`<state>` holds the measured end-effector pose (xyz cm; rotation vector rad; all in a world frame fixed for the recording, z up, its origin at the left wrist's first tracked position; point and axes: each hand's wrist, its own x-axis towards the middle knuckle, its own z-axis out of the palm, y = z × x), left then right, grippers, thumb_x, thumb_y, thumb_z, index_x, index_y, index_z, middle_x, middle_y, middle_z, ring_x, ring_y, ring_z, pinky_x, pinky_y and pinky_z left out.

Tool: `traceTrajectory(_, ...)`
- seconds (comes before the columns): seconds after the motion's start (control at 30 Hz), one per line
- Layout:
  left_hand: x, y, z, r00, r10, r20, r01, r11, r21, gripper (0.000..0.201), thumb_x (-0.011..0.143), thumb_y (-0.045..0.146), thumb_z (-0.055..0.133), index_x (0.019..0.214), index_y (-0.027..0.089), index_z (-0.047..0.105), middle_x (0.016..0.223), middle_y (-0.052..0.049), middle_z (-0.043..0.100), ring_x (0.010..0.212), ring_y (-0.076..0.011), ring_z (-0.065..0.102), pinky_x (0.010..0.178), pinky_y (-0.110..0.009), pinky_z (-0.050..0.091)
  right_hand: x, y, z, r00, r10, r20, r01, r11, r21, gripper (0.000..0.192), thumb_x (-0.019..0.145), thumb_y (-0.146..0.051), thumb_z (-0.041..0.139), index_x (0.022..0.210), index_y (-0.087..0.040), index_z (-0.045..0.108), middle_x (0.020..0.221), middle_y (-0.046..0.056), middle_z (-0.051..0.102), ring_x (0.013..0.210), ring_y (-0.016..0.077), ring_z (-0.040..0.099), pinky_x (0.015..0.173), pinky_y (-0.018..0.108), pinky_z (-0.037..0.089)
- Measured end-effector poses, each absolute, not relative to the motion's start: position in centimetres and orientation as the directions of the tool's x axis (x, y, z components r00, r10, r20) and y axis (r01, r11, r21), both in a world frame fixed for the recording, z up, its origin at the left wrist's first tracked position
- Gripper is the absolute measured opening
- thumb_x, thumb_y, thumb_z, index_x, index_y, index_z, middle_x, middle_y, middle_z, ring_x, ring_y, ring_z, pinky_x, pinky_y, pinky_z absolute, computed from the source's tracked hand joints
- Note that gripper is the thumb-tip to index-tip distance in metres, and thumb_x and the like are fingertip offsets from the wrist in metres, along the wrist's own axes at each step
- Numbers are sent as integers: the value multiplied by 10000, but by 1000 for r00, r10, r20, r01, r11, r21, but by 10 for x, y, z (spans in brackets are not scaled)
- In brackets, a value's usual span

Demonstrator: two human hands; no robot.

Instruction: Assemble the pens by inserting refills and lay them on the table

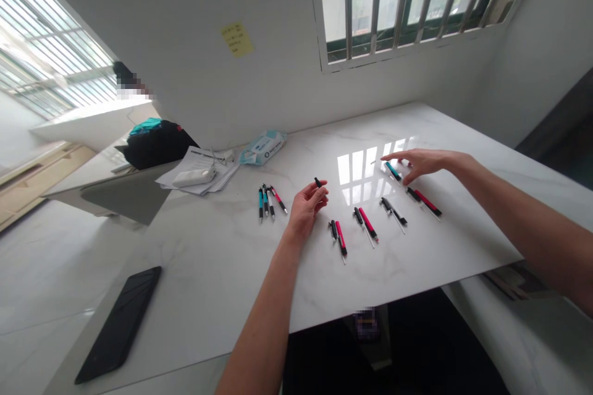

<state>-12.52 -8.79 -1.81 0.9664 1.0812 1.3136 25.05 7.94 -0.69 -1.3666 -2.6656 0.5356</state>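
Observation:
Near the middle of the table my left hand (306,204) pinches a small black pen part (317,182) between its fingers. My right hand (425,162) is farther right, fingers apart, hovering around a teal pen barrel (393,170) on the tabletop; whether they touch it I cannot tell. Between and below my hands lie taken-apart pens: a red barrel (341,235) with black parts, a second red barrel (367,222), black and white pen pieces (393,212), and a third red barrel (427,202). Several whole pens (266,202), teal, white and red, lie side by side left of my left hand.
A pack of wipes (264,148) and papers (199,182) with a white power strip (192,177) sit at the back left. A black phone (119,324) lies at the front left. Behind the white table (208,296) rises a wall with a yellow note (237,39) and a barred window.

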Motion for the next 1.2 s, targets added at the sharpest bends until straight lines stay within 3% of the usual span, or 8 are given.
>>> traceTrajectory(0.1,-127,-86,-21,-34,998,-56,-225,47,973,433,740,437,881,1084,196,774,908,-22,680,720,-79,599,719,-231,510,250,85,-8,-641,751,-162,736,540,-408,907,704,-517,837,1547,-405,520,1411,84,684,1154,340,699,925,454,575)
traceTrajectory(0.2,-128,-84,-22,-37,998,-59,-214,49,976,439,732,440,885,1079,193,782,904,-27,685,716,-85,599,718,-241,509,248,86,-5,-600,789,-132,760,511,-402,848,717,-509,836,1510,-356,577,1325,117,720,1089,344,715,893,467,584)
traceTrajectory(0.3,-128,-84,-23,-45,997,-61,-201,51,978,447,717,443,895,1068,188,786,896,-31,691,718,-90,604,723,-247,511,231,67,1,-581,813,34,723,534,-438,829,735,-484,837,1504,-309,582,1373,133,687,1160,364,682,912,489,585)
traceTrajectory(0.47,-125,-86,-20,-24,998,-57,-177,52,983,445,722,451,895,1062,184,791,900,-37,696,730,-97,604,742,-259,515,165,-2,17,-646,666,374,429,721,-543,871,829,-454,795,1606,-347,416,1519,96,577,1251,336,624,991,522,576)
traceTrajectory(0.63,-123,-87,-18,27,999,-45,-183,49,982,453,736,467,892,1078,185,801,894,-40,708,737,-103,599,786,-278,521,107,-43,20,-742,508,438,278,827,-489,877,870,-294,769,1625,-418,339,1540,43,559,1372,325,525,1095,543,522)
traceTrajectory(0.9,-127,-86,-24,103,995,-11,-122,24,992,436,767,509,861,1037,171,809,920,-48,736,775,-125,609,818,-289,511,88,-48,8,-738,447,505,257,879,-402,833,883,-261,777,1605,-369,376,1556,61,545,1365,302,538,1121,526,512)
traceTrajectory(1.07,-125,-86,-20,-37,999,14,-67,-17,998,471,723,510,884,1060,187,820,1071,-95,786,916,-191,678,880,-329,513,128,-26,1,-551,627,551,527,773,-353,547,915,-378,759,1430,-260,620,1432,110,639,1328,347,543,1083,558,502)
traceTrajectory(1.2,-124,-86,-16,-83,996,35,-54,-40,998,486,704,525,888,1052,193,820,1164,-128,786,1051,-244,698,907,-347,514,179,14,-17,-466,792,394,734,595,-328,264,923,-347,730,1140,-208,787,1142,113,773,1095,351,616,930,506,528)
